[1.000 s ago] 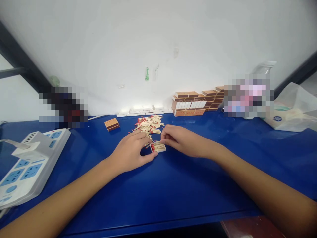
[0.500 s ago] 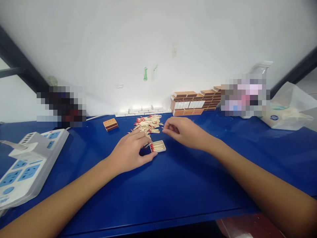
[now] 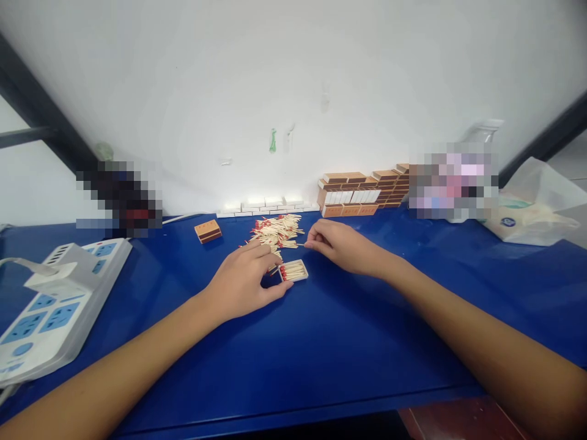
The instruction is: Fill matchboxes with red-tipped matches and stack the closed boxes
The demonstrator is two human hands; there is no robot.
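A small open matchbox tray (image 3: pixel 294 271) holding red-tipped matches lies on the blue table (image 3: pixel 321 342). My left hand (image 3: pixel 245 281) rests beside the tray's left end, thumb and fingers curled round it and touching it. My right hand (image 3: pixel 342 245) is behind and to the right of the tray, fingers pinched at the near edge of a loose pile of matches (image 3: pixel 276 229). A match appears between its fingertips, though it is too small to be sure.
A brown matchbox sleeve (image 3: pixel 208 231) lies left of the pile. White trays (image 3: pixel 266 205) line the wall, with stacked brown matchboxes (image 3: pixel 362 192) to their right. A white and blue power strip (image 3: pixel 50 299) sits far left, a plastic bag (image 3: pixel 536 211) far right.
My right hand left the tray, moved back towards the match pile and now pinches at its edge. My left hand has stayed by the tray.
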